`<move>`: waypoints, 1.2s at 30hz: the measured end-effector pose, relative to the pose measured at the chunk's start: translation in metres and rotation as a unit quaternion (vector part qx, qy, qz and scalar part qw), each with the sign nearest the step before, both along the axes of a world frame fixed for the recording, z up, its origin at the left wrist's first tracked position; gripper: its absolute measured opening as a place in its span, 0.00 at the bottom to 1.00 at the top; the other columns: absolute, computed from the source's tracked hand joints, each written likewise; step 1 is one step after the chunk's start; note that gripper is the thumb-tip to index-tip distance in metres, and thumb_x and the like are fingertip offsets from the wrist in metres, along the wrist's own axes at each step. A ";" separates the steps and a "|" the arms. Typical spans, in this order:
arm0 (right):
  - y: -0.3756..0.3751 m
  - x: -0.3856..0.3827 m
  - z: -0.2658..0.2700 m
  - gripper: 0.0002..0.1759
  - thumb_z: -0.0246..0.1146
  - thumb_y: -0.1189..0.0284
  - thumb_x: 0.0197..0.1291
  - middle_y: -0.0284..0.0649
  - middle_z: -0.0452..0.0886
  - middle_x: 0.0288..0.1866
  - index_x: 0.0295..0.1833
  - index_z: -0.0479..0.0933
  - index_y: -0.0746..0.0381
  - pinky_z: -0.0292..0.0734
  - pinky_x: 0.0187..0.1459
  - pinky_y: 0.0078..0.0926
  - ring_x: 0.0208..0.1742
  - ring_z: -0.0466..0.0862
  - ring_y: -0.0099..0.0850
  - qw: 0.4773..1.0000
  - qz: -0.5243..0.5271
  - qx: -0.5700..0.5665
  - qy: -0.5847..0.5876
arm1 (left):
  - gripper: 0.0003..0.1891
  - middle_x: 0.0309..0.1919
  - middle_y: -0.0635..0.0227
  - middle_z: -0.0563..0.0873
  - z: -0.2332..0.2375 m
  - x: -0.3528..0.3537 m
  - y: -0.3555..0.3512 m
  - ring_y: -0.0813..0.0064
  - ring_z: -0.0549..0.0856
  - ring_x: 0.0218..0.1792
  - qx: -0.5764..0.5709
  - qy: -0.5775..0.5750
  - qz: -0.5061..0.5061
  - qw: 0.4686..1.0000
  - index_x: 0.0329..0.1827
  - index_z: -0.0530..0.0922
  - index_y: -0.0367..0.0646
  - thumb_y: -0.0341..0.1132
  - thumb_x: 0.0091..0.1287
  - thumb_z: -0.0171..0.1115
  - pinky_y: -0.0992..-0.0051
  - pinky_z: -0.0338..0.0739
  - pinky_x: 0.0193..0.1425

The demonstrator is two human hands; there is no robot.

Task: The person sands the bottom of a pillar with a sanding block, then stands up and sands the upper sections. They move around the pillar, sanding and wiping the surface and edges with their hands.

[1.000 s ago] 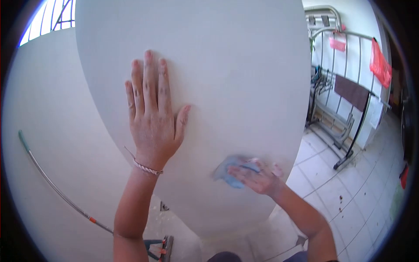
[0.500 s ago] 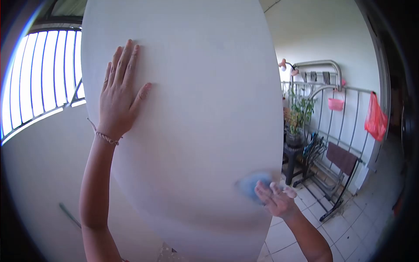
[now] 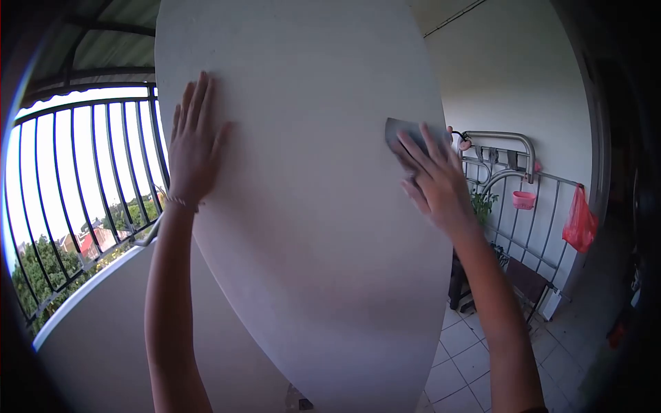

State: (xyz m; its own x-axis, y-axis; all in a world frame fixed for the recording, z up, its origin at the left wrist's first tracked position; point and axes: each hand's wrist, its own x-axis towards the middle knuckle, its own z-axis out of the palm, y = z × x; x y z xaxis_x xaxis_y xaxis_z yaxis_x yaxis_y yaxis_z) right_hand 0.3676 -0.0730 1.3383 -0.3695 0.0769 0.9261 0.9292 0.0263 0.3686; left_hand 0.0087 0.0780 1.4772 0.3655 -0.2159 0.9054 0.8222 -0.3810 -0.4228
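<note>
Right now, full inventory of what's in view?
pillar: one, white, centre
cloth: one, grey-blue, under right hand at pillar's right edge
railing bars: one set, dark, left
metal rack: one, grey, right
basket: one, pink, on the rack
bag: one, red, right of basket
plant: one, green, beside the rack
floor tiles: many, pale, bottom right
left hand: one, flat on pillar, upper left
right hand: one, fingers flat on cloth

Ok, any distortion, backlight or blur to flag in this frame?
Head view: heavy fisheye bows the white surface and the railing, black vignette rings the edges; bright sky at left leaves the left hand, right hand and cloth dim; no motion blur visible.
</note>
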 end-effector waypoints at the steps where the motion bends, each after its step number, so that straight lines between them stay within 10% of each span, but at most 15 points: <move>1: 0.001 -0.001 0.021 0.32 0.57 0.65 0.71 0.39 0.61 0.82 0.80 0.61 0.45 0.57 0.76 0.52 0.82 0.58 0.50 0.998 -0.059 -0.006 -0.012 | 0.36 0.84 0.68 0.51 -0.003 -0.001 0.002 0.66 0.46 0.84 -0.005 -0.005 -0.005 1.000 0.84 0.47 0.48 0.57 0.78 0.36 0.59 0.42 0.85; 9: 0.057 -0.028 0.057 0.31 0.46 0.52 0.75 0.31 0.53 0.85 0.81 0.57 0.36 0.50 0.78 0.54 0.83 0.52 0.56 0.965 -0.057 0.166 0.195 | 0.33 0.83 0.67 0.53 -0.137 0.003 -0.030 0.66 0.47 0.84 -0.115 -0.057 0.010 0.992 0.84 0.50 0.47 0.48 0.77 0.35 0.59 0.39 0.85; 16: 0.045 -0.102 -0.022 0.30 0.46 0.53 0.75 0.32 0.53 0.85 0.80 0.59 0.38 0.52 0.79 0.59 0.83 0.52 0.53 0.994 0.028 -0.085 -0.054 | 0.33 0.83 0.67 0.53 -0.146 0.007 -0.031 0.66 0.47 0.84 -0.141 -0.095 0.009 0.985 0.84 0.51 0.48 0.50 0.78 0.32 0.58 0.38 0.86; 22: 0.030 -0.016 0.001 0.30 0.33 0.49 0.79 0.26 0.53 0.85 0.81 0.58 0.39 0.47 0.80 0.56 0.84 0.51 0.50 0.996 -0.084 -0.037 0.015 | 0.36 0.84 0.59 0.49 -0.241 0.023 -0.050 0.52 0.43 0.83 -0.241 -0.018 0.015 0.970 0.84 0.47 0.45 0.53 0.78 0.37 0.51 0.34 0.84; 30: 0.082 -0.147 0.071 0.35 0.49 0.49 0.74 0.29 0.46 0.87 0.83 0.53 0.39 0.39 0.74 0.77 0.83 0.46 0.62 0.972 -0.045 0.127 0.195 | 0.35 0.83 0.58 0.53 -0.294 0.047 -0.059 0.50 0.46 0.83 -0.241 0.026 0.036 0.969 0.82 0.52 0.40 0.47 0.77 0.46 0.49 0.34 0.84; 34: 0.109 -0.241 0.055 0.39 0.54 0.46 0.69 0.27 0.46 0.87 0.83 0.53 0.36 0.43 0.73 0.77 0.84 0.47 0.57 0.999 0.013 0.031 -0.004 | 0.24 0.74 0.43 0.64 -0.316 0.039 -0.036 0.43 0.51 0.81 -0.140 -0.028 -0.197 0.970 0.65 0.72 0.40 0.38 0.69 0.63 0.47 0.56 0.80; 36: 0.109 -0.261 0.013 0.39 0.55 0.47 0.68 0.27 0.46 0.87 0.83 0.53 0.36 0.45 0.72 0.78 0.84 0.47 0.55 0.991 -0.012 -0.024 -0.128 | 0.26 0.65 0.43 0.65 -0.345 0.031 -0.020 0.39 0.66 0.72 -0.066 -0.094 -0.323 0.939 0.60 0.66 0.41 0.31 0.62 0.69 0.48 0.70 0.70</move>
